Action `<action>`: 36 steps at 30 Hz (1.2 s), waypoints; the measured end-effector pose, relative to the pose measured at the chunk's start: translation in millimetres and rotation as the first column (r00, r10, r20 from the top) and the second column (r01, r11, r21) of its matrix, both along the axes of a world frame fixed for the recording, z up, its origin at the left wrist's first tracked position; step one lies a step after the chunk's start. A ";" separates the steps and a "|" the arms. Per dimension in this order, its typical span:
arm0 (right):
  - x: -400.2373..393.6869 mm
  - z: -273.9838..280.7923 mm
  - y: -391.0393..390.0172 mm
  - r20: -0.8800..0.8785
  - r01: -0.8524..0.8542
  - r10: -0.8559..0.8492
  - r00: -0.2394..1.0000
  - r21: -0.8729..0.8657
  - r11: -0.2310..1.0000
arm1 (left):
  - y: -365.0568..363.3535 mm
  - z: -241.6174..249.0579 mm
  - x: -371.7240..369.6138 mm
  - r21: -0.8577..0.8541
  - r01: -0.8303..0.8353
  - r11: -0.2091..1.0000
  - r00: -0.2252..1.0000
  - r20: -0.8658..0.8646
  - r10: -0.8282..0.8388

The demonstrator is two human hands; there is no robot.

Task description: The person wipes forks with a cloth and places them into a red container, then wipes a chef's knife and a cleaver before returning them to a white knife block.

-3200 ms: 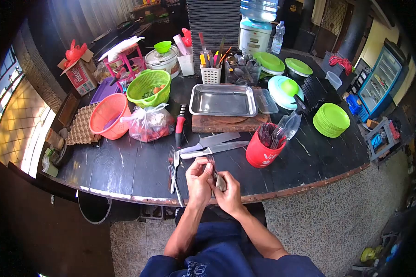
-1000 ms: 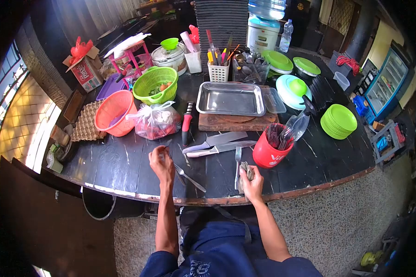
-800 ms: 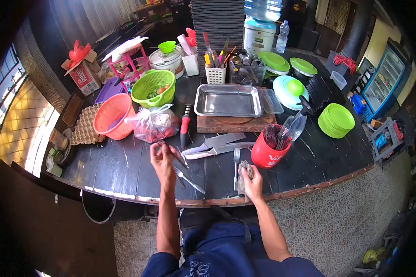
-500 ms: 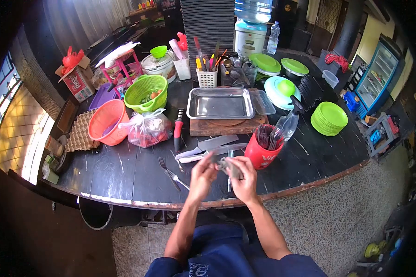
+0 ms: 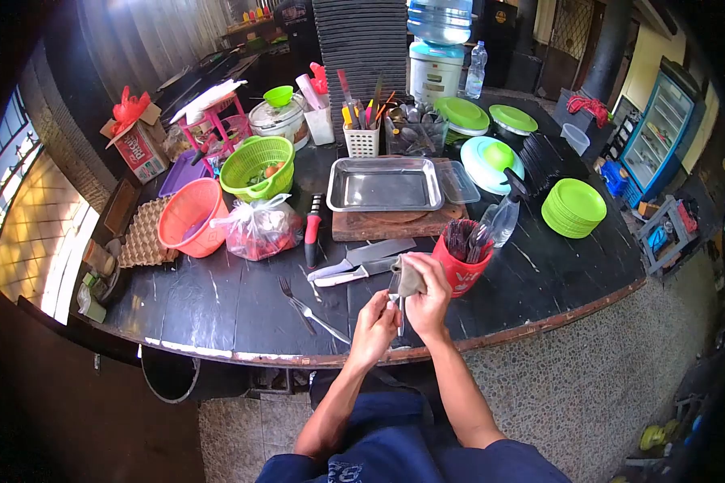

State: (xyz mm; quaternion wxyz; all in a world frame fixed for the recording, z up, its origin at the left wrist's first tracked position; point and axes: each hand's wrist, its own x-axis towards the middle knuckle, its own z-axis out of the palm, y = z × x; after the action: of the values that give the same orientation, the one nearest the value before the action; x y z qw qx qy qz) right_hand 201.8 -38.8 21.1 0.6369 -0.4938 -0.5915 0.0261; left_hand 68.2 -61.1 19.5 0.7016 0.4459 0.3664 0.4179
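Note:
My left hand [image 5: 376, 328] is closed, pinching the lower end of a thin piece of metal cutlery [image 5: 394, 283]; its kind is hard to make out. My right hand [image 5: 429, 296] wraps a grey-brown cloth [image 5: 412, 280] against the upper part of it. Beneath the hands, part of another metal utensil [image 5: 401, 322] lies on the black table [image 5: 209, 302]. A fork [image 5: 287, 288] and a second utensil [image 5: 327, 325] lie crossed to the left. Close to my right hand stands a red cup [image 5: 459, 278] full of cutlery. Two knives [image 5: 379, 251] lie just beyond my hands.
A metal tray [image 5: 385, 183] sits on a wooden board [image 5: 379, 227]. Leftward are a knife sharpener [image 5: 312, 229], a tied plastic bag [image 5: 259, 233], an orange basket [image 5: 187, 221] and a green colander [image 5: 254, 165]. Green plates [image 5: 573, 208] are stacked at right.
The cutlery, blurred between my hands earlier, is now partly covered by the cloth. My left hand has moved lower and right; my right hand has turned and closed around the cloth.

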 end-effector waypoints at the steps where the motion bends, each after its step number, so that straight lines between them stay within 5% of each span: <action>1: -0.8 -2.6 0.9 -0.001 0.002 -0.002 1.000 0.001 1.000 | 1.4 0.5 -2.4 0.001 0.002 1.000 1.000 -0.001 -0.002; 3: -5.3 -2.9 -1.6 -0.258 0.020 -0.025 0.966 -0.024 1.000 | 5.4 1.1 -11.1 -0.050 0.036 0.998 0.994 0.108 -0.031; 5: -9.1 -2.1 -11.4 -0.219 0.044 -0.044 0.975 -0.003 0.999 | 10.0 -0.1 -14.7 -0.058 0.002 0.998 0.992 0.126 0.006; 7: -13.2 -3.9 -20.9 0.036 -0.081 0.081 0.996 -0.018 0.997 | 14.1 3.0 -14.0 -0.149 -0.062 0.987 0.985 0.153 0.085; 9: -16.6 -14.4 -24.9 0.081 -0.149 0.164 0.983 -0.162 0.976 | 13.2 -6.5 -5.8 -0.092 -0.116 0.989 0.992 0.027 0.119; 12: -14.9 -14.4 -21.9 0.052 -0.099 0.110 0.993 -0.175 0.980 | 8.6 -12.2 -4.1 -0.093 -0.062 0.994 0.996 0.062 0.068; 14: -14.4 -10.5 -21.1 0.061 -0.065 0.072 0.995 -0.121 0.991 | 3.1 -14.0 0.5 0.081 -0.087 0.993 0.996 -0.013 0.089; 19: -14.6 -4.1 -2.4 -0.017 0.020 -0.020 1.000 -0.014 1.000 | 2.9 -8.8 -9.8 -0.024 -0.030 0.999 0.999 0.032 0.031; 22: -15.9 -3.9 -8.2 0.012 -0.020 0.020 1.000 -0.042 0.999 | 4.0 -2.8 -13.1 -0.081 -0.082 0.993 0.991 0.095 0.090; 24: -16.5 -7.5 -17.7 0.044 -0.213 0.220 0.974 -0.126 0.969 | 9.0 2.2 -10.3 -0.046 -0.216 0.975 0.976 0.028 0.217; 27: -15.7 -18.2 -18.8 -0.042 -0.309 0.306 0.951 -0.180 0.934 | 9.8 -1.3 -16.2 -0.083 -0.150 0.985 0.988 0.029 0.152; 31: -10.5 -15.1 -17.8 0.050 -0.221 0.232 0.971 -0.174 0.960 | -0.2 -11.3 -7.9 -0.091 -0.125 0.988 0.989 0.062 0.130; 33: -14.4 -10.3 -14.4 0.035 -0.036 0.040 0.999 -0.102 0.994 | -5.3 -8.6 -3.1 -0.078 -0.091 0.993 0.991 0.086 0.098; 35: -17.1 -14.6 -5.9 0.014 0.004 -0.004 1.000 -0.044 0.999 | -5.8 -6.5 -2.3 -0.062 -0.064 0.996 0.991 0.112 0.071; 36: -19.0 -15.4 -1.6 -0.133 0.048 -0.053 0.990 -0.041 0.998 | -5.3 -6.1 -4.0 -0.068 -0.039 0.997 0.994 0.102 0.046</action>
State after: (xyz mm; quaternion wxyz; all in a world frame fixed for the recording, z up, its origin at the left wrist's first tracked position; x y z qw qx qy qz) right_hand 182.8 -40.4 5.7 0.6663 -0.5174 -0.5341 0.0544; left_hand 64.1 -66.4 13.4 0.7250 0.3922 0.3526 0.4430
